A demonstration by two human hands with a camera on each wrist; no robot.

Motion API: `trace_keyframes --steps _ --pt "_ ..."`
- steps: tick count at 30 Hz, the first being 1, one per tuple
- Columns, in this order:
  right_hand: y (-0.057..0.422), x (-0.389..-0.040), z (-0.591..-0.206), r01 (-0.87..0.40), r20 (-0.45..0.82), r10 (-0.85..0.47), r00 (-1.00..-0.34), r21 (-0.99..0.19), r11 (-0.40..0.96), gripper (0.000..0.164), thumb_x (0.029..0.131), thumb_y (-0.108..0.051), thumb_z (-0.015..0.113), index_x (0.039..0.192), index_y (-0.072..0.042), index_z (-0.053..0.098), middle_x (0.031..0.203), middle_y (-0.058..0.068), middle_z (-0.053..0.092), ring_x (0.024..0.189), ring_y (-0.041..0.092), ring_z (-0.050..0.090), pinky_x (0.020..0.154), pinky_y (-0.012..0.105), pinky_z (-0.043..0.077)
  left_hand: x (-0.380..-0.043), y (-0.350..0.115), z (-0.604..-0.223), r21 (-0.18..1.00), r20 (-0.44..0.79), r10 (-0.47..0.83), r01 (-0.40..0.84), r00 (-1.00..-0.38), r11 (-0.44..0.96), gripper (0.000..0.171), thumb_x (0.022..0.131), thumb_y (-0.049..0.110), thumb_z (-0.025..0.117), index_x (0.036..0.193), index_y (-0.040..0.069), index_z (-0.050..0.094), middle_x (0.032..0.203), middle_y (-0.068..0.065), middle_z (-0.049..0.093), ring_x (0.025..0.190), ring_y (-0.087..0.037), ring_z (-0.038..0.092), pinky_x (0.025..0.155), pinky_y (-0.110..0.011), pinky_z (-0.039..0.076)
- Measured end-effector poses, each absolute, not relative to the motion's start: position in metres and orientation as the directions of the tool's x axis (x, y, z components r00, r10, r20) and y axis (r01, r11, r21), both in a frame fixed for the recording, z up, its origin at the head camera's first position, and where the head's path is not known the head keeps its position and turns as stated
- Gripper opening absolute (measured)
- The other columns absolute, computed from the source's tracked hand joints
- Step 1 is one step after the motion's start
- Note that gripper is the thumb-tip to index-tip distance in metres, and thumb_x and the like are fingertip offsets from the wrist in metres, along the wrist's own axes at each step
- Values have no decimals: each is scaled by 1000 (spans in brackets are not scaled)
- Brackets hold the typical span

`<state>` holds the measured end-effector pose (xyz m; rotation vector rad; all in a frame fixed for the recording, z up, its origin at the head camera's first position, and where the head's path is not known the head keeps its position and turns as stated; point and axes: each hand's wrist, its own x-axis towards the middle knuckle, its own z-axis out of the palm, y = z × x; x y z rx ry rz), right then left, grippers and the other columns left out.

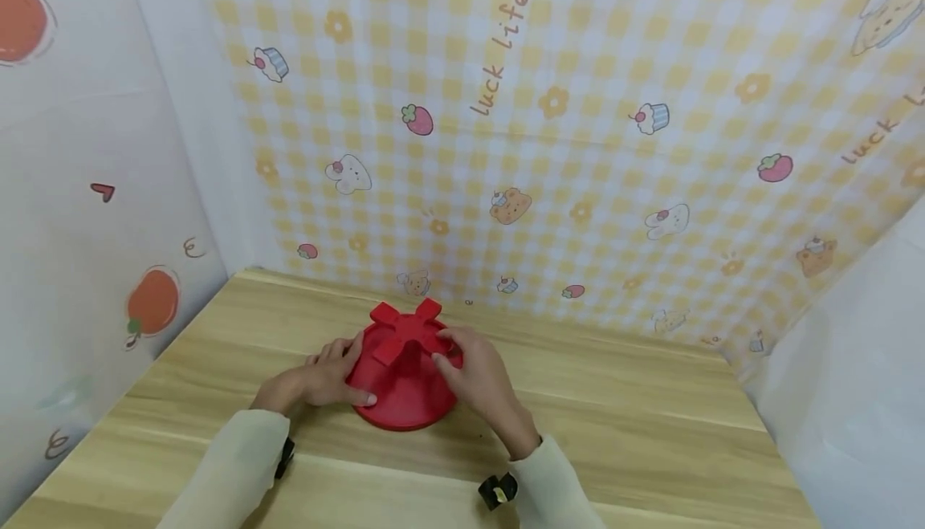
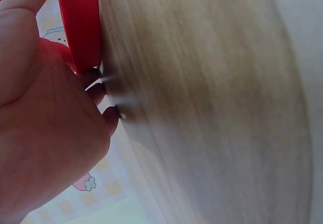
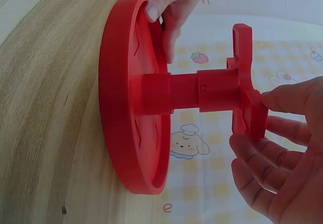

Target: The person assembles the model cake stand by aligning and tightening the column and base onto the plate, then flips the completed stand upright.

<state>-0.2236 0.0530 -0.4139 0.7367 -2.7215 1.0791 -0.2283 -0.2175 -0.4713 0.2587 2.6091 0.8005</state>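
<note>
A red plastic stand [image 1: 405,415] sits upright on the wooden table, with a wide round base, a short stepped post and a cross-shaped top [image 1: 409,328]. The number 33 is marked on the post [image 3: 184,90] in the right wrist view. My left hand [image 1: 328,375] holds the left edge of the base, thumb over the rim and fingers along its outer side. With thumb and fingers, my right hand [image 1: 480,372] pinches one arm of the cross at its right. In the left wrist view only a strip of the base [image 2: 81,27] shows beside the palm.
The wooden table [image 1: 614,417] reaches back to a yellow checked cloth [image 1: 600,160] hanging behind it. A white printed sheet [image 1: 87,152] hangs on the left, and pale sheeting [image 1: 853,368] stands on the right. Black straps [image 1: 499,491] are at the wrists.
</note>
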Motion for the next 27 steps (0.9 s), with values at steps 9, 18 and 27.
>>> trace_keyframes --steps 9,18,27 --pt "51 -220 -410 -475 263 -407 -875 -629 616 39 90 -20 74 126 -7 64 109 3 67 88 15 66 73 23 56 -230 -217 -472 576 -300 297 76 -906 814 127 76 64 74 157 -1 2 151 -24 21 139 -42 16 108 -66 16" --pt "46 -218 -408 -464 248 -408 -879 -644 608 47 87 -25 78 128 -9 62 102 0 66 88 14 65 73 22 54 -230 -218 -469 578 -300 281 61 -912 814 129 73 65 76 158 -1 4 150 -23 23 138 -41 18 109 -65 17" --pt "43 -211 -412 -448 237 -391 -889 -628 636 48 87 -25 78 129 -8 61 104 2 65 89 15 64 70 21 54 -228 -217 -474 582 -325 272 35 -906 812 130 71 66 76 158 0 5 151 -22 22 138 -41 19 109 -65 20"
